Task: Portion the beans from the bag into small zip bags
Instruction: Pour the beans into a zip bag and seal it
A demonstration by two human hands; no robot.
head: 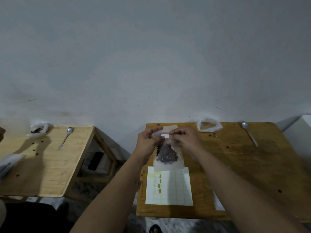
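A small clear zip bag (168, 163) with dark beans in its lower half hangs upright above the wooden table (235, 165). My left hand (148, 140) pinches its top at the left, and my right hand (186, 138) pinches the top at the right. A small white label (165, 135) sits on the bag's top strip between my fingers. A crumpled clear plastic bag (209, 125), almost without beans, lies at the table's far edge.
A sheet of white labels (170, 187) lies under the bag near the front edge. A metal spoon (249, 132) lies far right, with loose beans scattered nearby. A second table (50, 165) on the left carries another bean bag (37, 129), a spoon (65, 137) and loose beans.
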